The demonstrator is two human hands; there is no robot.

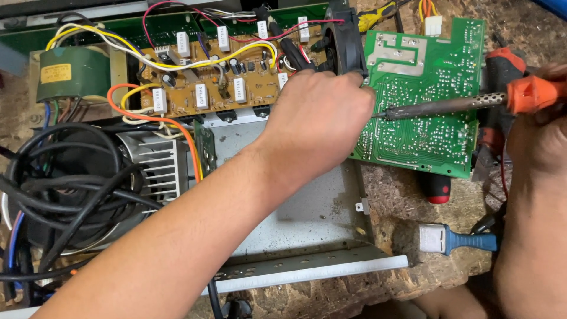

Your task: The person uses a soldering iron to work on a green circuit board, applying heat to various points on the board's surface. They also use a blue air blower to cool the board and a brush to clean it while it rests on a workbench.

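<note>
My left hand [316,124] reaches across an open metal chassis [307,218] and grips the left edge of a green circuit board [422,94], which lies solder side up. My right hand [540,127] at the right edge holds a soldering iron [466,103] by its orange handle. The iron's metal tip touches the green board just right of my left hand. What lies under my left fingers is hidden.
A brown circuit board [218,77] with white resistors and coloured wires sits at the back. A green transformer [74,74] is at the left, a finned heat sink [156,168] and black cables [65,195] below it. A red-handled tool [438,190] and blue-handled brush [458,239] lie on the chipboard bench.
</note>
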